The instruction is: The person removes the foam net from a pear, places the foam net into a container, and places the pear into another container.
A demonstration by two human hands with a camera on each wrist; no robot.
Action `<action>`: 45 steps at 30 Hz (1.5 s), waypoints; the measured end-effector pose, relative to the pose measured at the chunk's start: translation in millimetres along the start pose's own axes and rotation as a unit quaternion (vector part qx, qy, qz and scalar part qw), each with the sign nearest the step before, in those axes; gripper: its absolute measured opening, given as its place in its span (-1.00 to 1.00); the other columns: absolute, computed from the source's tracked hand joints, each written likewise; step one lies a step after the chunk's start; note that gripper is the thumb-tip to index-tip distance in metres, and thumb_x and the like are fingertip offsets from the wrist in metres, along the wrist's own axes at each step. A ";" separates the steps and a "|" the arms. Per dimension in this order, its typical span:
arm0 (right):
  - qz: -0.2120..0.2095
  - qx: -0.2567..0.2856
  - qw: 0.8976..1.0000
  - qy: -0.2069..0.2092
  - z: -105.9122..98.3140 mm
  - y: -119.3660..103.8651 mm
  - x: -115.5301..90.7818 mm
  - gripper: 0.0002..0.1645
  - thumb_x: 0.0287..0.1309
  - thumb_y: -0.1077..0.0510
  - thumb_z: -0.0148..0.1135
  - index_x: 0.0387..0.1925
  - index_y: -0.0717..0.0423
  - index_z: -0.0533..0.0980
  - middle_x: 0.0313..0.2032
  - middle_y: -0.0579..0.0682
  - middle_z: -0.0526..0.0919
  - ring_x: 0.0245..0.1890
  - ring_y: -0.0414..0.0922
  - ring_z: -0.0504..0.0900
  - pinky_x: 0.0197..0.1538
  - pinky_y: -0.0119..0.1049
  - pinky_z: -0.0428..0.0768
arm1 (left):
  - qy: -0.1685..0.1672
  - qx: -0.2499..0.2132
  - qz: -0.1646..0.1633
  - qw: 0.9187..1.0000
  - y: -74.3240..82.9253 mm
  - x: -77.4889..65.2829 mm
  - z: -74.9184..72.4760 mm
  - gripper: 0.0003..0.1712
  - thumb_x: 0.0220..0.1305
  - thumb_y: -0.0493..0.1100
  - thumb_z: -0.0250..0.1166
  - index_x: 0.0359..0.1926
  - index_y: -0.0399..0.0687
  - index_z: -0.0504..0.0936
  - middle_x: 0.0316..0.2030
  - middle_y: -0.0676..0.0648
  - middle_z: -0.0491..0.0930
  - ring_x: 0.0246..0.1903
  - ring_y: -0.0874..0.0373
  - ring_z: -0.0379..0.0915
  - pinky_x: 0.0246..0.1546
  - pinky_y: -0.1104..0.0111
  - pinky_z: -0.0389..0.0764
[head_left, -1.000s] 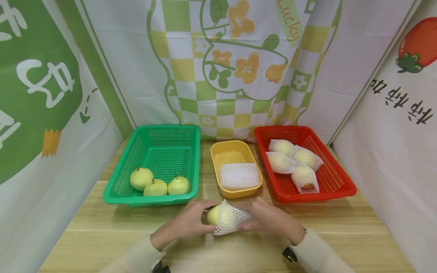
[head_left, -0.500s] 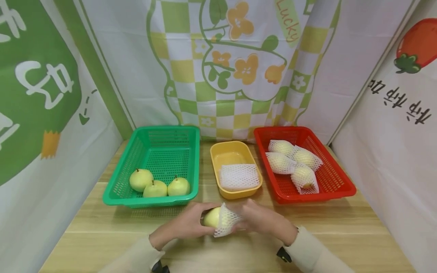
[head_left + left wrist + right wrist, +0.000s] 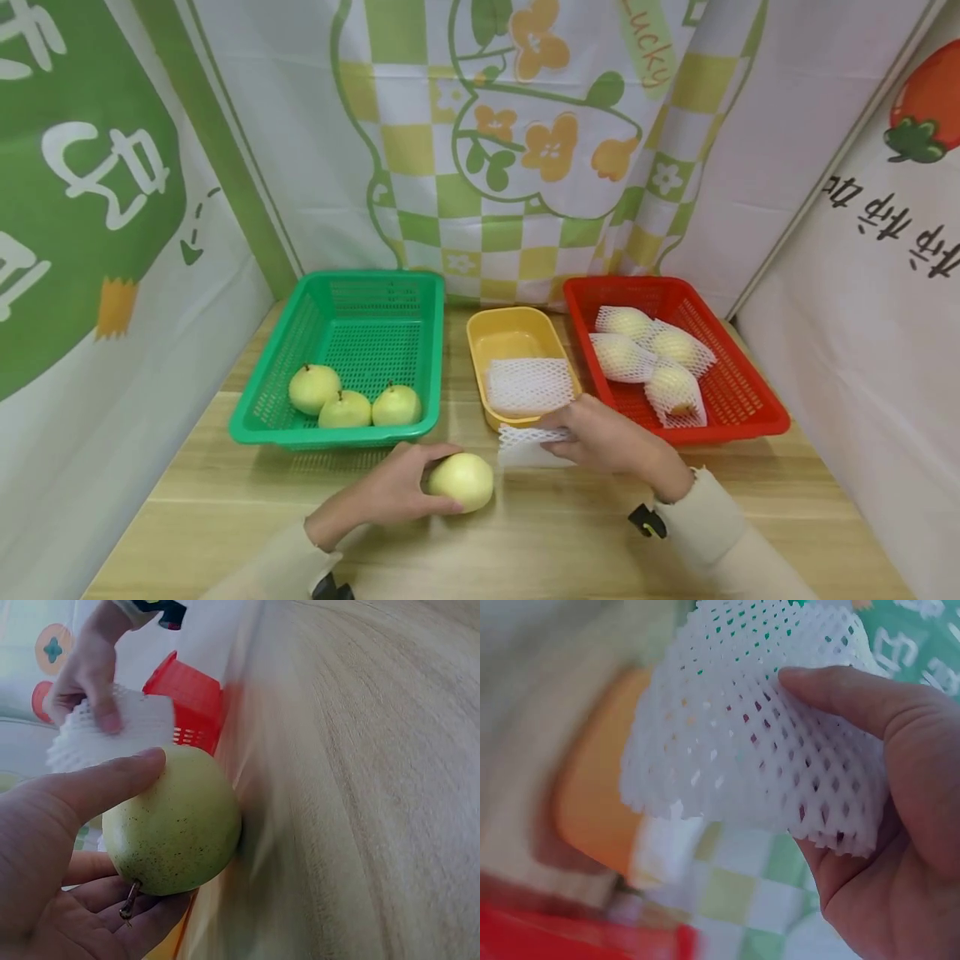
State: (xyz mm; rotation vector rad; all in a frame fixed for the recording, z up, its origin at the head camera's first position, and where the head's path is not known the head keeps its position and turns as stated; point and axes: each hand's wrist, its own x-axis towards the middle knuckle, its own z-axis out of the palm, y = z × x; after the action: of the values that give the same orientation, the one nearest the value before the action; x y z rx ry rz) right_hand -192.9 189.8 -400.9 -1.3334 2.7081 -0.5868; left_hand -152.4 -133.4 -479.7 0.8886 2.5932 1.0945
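My left hand [image 3: 401,487] holds a bare yellow-green pear [image 3: 462,482] just above the wooden table, in front of the green basket. In the left wrist view the thumb lies over the top of the pear [image 3: 176,825] and the fingers are under it, with the stem toward the palm. My right hand [image 3: 611,442] pinches a white foam net sleeve [image 3: 525,447] in front of the yellow tray, apart from the pear. The right wrist view shows the thumb pressed on the foam net sleeve [image 3: 757,735], which is off the fruit.
A green basket [image 3: 247,425] with three bare pears stands at the left. The yellow tray [image 3: 480,333] in the middle bears a stack of foam nets [image 3: 528,385]. At the right, a red basket [image 3: 738,408] has several netted pears [image 3: 675,392]. Printed curtains enclose the table.
The foam net sleeve has come off the pear. My right hand has moved right and up with it, away from the left hand, which still holds the pear.
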 end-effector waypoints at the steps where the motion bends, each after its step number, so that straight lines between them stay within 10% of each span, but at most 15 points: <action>1: 0.007 0.001 1.000 0.005 -8.0 0.2 1.3 -0.82 0.23 0.25 0.50 -0.13 0.03 0.78 -0.26 -0.17 0.79 -0.33 -0.33 0.59 -0.15 -0.40 0.74 | 0.000 0.002 0.000 1.000 -0.1 -0.2 -0.6 -0.21 0.16 0.17 0.59 0.30 -0.16 0.64 0.09 -0.06 0.78 0.00 0.19 0.71 0.03 0.35 0.71; 10: 0.029 -0.054 0.994 0.089 -55.2 6.4 36.9 -0.70 0.25 0.30 0.46 0.02 0.11 0.78 -0.10 0.02 0.87 -0.22 -0.15 0.82 -0.09 -0.19 0.82 | 0.000 0.015 -0.006 1.000 -1.0 0.5 -0.8 -0.18 0.16 0.17 0.58 0.31 -0.19 0.62 0.09 -0.08 0.77 -0.02 0.17 0.70 0.02 0.33 0.71; 22: -0.012 -0.177 0.973 0.145 -12.8 44.1 72.2 -0.55 0.26 0.35 0.41 0.17 0.05 0.69 0.03 0.03 0.84 -0.20 0.02 0.84 -0.12 -0.11 0.82 | -0.001 0.004 -0.010 1.000 -2.9 0.9 2.8 -0.15 0.17 0.20 0.57 0.34 -0.20 0.60 0.14 -0.12 0.75 0.04 0.10 0.72 0.04 0.32 0.73; 37: -0.020 -0.283 0.952 0.114 11.7 54.8 58.1 -0.37 0.20 0.48 0.36 0.29 0.09 0.59 0.20 0.11 0.75 -0.24 0.05 0.84 -0.16 -0.08 0.82 | 0.001 0.008 -0.011 1.000 -3.2 0.2 0.1 -0.16 0.16 0.21 0.57 0.32 -0.19 0.61 0.13 -0.10 0.76 0.06 0.10 0.71 0.09 0.28 0.72; 45: 0.015 -0.243 0.970 -0.006 7.8 54.0 58.1 -0.40 0.38 0.39 0.23 0.40 0.06 0.50 0.36 0.09 0.64 -0.22 0.08 0.83 -0.02 -0.08 0.80 | -0.002 0.011 -0.016 1.000 -2.9 -0.6 -2.0 -0.15 0.16 0.19 0.58 0.33 -0.20 0.61 0.13 -0.10 0.75 0.05 0.09 0.71 0.09 0.26 0.72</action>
State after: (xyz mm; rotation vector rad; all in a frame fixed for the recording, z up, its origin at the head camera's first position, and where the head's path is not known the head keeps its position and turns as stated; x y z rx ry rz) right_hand -267.8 172.2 -421.6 -1.3659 2.9703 0.1041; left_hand -154.0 -136.6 -480.4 0.8510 2.6117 1.0558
